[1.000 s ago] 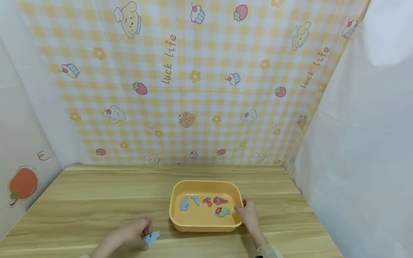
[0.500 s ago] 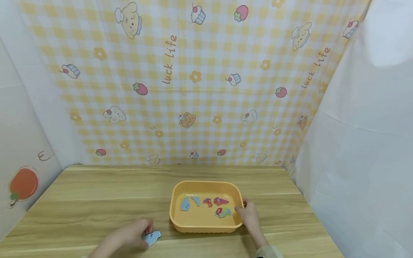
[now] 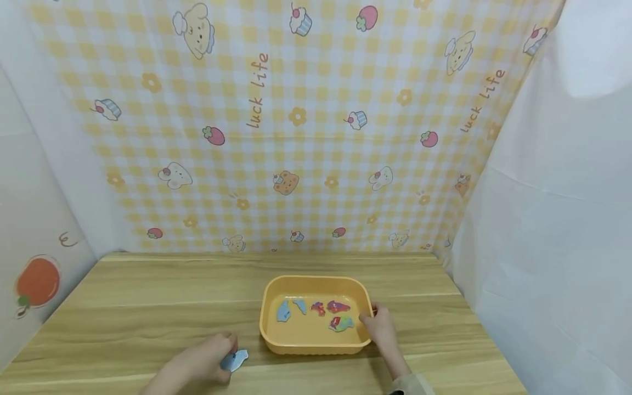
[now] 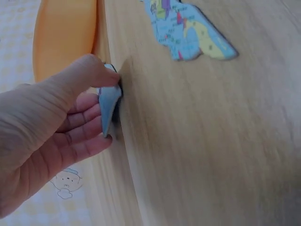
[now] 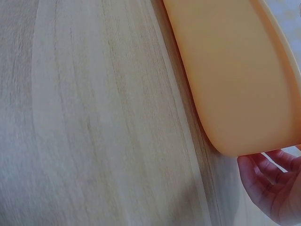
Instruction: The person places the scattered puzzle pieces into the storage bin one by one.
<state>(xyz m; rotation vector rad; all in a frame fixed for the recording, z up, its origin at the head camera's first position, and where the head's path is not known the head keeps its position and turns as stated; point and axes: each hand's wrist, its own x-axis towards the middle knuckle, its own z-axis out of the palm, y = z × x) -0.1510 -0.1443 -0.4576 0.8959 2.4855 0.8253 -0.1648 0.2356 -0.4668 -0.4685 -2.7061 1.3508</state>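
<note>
My left hand (image 3: 209,357) pinches a flat, irregular light-blue puzzle piece (image 3: 236,360) at the table's front, left of the yellow tray (image 3: 316,349). In the left wrist view the thumb lies on top of this puzzle piece (image 4: 108,104), which is tilted, its edge close over the wood. On the tray's right end, my right hand (image 3: 381,330) holds the rim, thumb reaching over the inside. The right wrist view has its fingertips (image 5: 247,165) against the tray's end wall. Inside the tray lie blue puzzle pieces (image 3: 283,311), red ones (image 3: 338,307) and a green-and-red one (image 3: 340,324).
A larger flat printed shape (image 4: 188,33), blue and yellow with small pictures, lies on the wooden table (image 3: 163,296) in the left wrist view. A checked cloth (image 3: 276,153) hangs behind the table, and white sheets (image 3: 553,230) stand at the sides.
My left hand has moved slightly to the right and up in the head view with the puzzle piece, which now shows tilted. The right hand and the tray have stayed in place.
</note>
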